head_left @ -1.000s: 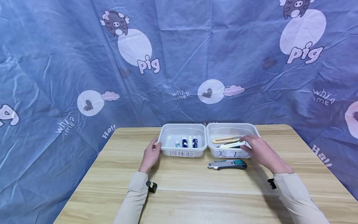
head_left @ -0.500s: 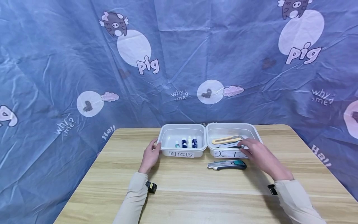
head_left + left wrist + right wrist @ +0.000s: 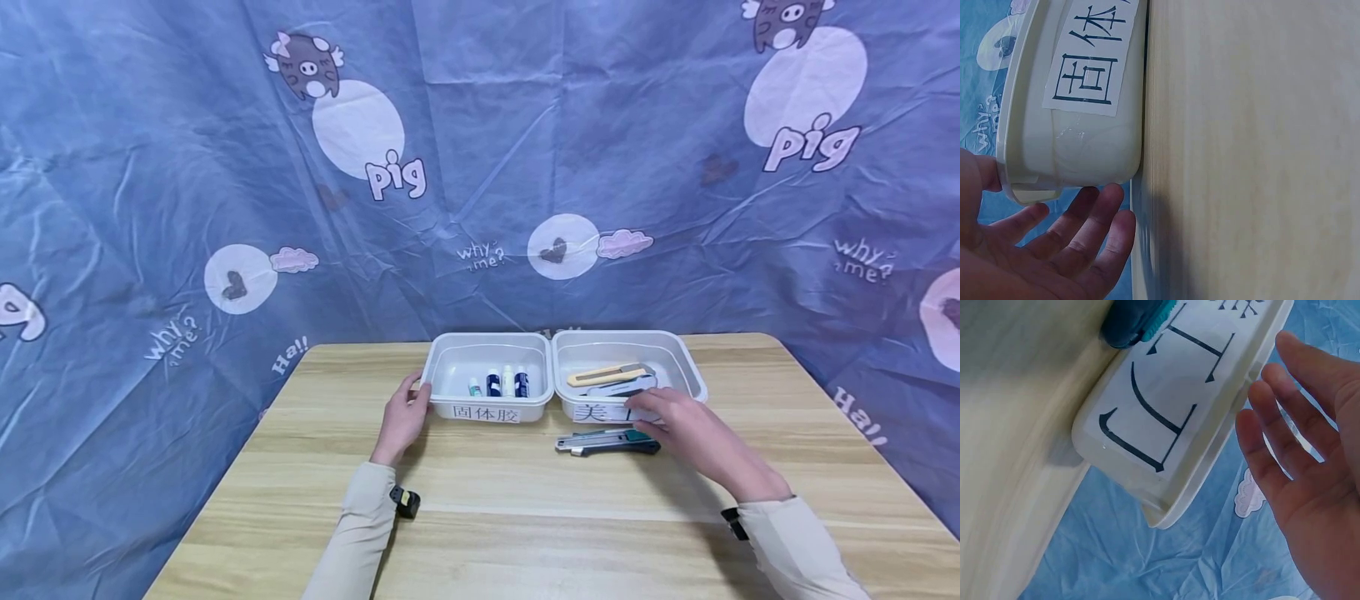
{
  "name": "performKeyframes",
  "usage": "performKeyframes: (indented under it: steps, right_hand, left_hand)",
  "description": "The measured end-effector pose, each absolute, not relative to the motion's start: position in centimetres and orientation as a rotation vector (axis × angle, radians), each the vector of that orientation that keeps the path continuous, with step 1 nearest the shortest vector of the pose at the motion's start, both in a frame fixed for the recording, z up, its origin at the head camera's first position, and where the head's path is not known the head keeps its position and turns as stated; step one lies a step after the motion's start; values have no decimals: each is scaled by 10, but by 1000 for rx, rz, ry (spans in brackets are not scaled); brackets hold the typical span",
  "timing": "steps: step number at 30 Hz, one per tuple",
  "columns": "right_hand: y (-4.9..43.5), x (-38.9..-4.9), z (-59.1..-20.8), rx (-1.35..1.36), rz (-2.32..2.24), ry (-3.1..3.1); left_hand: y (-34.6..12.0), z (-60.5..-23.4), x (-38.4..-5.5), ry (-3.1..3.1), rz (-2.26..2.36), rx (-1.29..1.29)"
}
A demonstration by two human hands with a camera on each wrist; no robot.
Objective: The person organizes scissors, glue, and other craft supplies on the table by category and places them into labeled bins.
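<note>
My left hand (image 3: pixel 405 418) holds the left end of a white plastic box (image 3: pixel 491 399), thumb at the rim and fingers along the outer wall. Glue sticks (image 3: pixel 508 382), several in blue, white and teal, stand inside it. My right hand (image 3: pixel 1310 444), fingers loosely extended and holding nothing, is at the front rim of a second white box (image 3: pixel 1147 434). That box contains a yellow utility knife (image 3: pixel 607 375) and a light-coloured utility knife (image 3: pixel 621 387). On the table in front lies a grey-and-green utility knife (image 3: pixel 606 442), its right end partly behind my right fingers.
Both boxes stand side by side toward the back of the wooden table (image 3: pixel 480 542), with paper labels (image 3: pixel 486 413) on their fronts. A blue printed curtain (image 3: pixel 480 167) hangs right behind the table.
My right hand has released the light-coloured utility knife inside the right box and drawn back toward the front rim, over the grey-and-green knife. The left hand stays in place.
</note>
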State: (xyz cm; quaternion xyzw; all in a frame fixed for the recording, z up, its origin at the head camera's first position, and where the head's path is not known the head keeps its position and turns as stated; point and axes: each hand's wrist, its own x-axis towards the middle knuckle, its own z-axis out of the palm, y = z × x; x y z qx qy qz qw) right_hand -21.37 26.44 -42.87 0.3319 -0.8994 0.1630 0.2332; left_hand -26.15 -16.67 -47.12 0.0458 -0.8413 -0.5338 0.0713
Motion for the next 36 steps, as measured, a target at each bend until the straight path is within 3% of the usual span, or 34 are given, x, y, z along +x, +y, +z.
performKeyframes:
  steps: [36]
  right_hand:
    - [253, -218, -459, 913, 351, -2757]
  left_hand:
    - [-166, -468, -261, -2508, -1623, 143]
